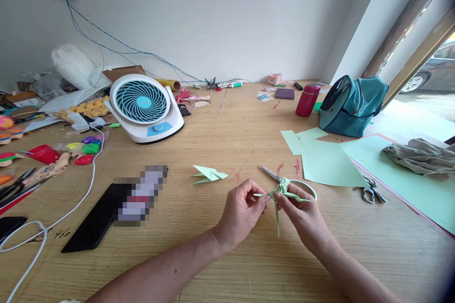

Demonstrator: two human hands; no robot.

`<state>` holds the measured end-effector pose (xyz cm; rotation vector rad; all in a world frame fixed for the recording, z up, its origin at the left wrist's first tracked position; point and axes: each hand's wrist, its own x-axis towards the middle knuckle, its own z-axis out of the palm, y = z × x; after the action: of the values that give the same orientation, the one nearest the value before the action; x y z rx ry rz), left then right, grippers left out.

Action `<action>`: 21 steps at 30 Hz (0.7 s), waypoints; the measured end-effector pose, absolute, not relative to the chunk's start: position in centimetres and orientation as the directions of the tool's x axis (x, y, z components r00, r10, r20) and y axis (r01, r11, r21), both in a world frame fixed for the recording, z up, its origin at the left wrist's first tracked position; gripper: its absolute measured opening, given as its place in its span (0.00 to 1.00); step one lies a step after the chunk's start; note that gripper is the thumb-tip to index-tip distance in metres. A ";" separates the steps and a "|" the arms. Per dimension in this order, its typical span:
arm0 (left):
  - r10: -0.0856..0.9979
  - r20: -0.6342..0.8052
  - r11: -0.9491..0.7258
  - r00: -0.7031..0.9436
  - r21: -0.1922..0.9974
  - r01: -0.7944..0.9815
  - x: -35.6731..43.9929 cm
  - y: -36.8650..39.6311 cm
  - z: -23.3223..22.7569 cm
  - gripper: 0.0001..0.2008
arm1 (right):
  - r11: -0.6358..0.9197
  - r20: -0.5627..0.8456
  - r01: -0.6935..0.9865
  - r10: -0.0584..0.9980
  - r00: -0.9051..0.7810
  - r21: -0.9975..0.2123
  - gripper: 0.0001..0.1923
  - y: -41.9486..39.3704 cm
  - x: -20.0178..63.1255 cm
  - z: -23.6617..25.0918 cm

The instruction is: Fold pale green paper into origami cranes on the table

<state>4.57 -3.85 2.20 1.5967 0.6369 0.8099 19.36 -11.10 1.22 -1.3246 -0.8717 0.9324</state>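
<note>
Between my two hands is a light green folded-paper figure (283,186) with several thin pointed limbs, one of them hanging straight down. My left hand (242,213) pinches its left side between thumb and forefinger. On the right side, my right hand (302,220) grips the body with thumb and fingers; some fingertips are hidden behind the paper. Scissors (272,174) with white handles lie on the table just behind the figure, partly covered by it. A second light green folded-paper piece (209,174) rests on the table to the left of my hands.
A white and blue fan (145,109) stands at the back left. Left of my arms lie a black case (95,218) and a white cable (93,175). Green paper sheets (330,163), small dark-handled scissors (369,191), a red flask (307,100) and a teal bag (351,106) occupy the right.
</note>
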 end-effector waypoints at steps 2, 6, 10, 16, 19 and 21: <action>0.774 0.145 -0.159 0.616 0.987 -0.031 4.5 -3.8 2.2 0.12 | 0.008 -0.018 -0.062 0.920 0.392 -0.998 0.15 -11.1 19.4 1.3; 0.784 0.140 -0.166 0.605 0.986 -0.014 4.6 -3.8 2.1 0.13 | -0.010 -0.036 -0.070 0.921 0.387 -0.997 0.17 -11.1 19.2 1.6; 0.789 0.127 -0.148 0.602 0.989 -0.015 4.8 -3.8 1.9 0.13 | -0.008 -0.029 -0.057 0.922 0.385 -0.998 0.18 -11.1 19.0 1.9; 0.774 0.088 -0.100 0.627 0.995 -0.016 4.8 -3.6 1.6 0.10 | -0.023 -0.035 -0.038 0.927 0.373 -0.999 0.20 -11.1 18.9 2.1; 0.782 0.120 -0.199 0.611 0.978 0.062 4.6 -3.2 2.0 0.11 | -0.044 -0.059 -0.049 0.933 0.356 -0.998 0.19 -11.0 19.1 2.0; 0.773 0.171 -0.279 0.611 0.956 0.085 4.6 -2.9 2.2 0.11 | -0.049 -0.067 -0.058 0.934 0.350 -0.997 0.19 -11.0 19.3 1.9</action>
<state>4.58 -2.88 2.19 1.7455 0.7049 0.7867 19.30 -11.04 1.88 -1.3651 -0.8778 1.0033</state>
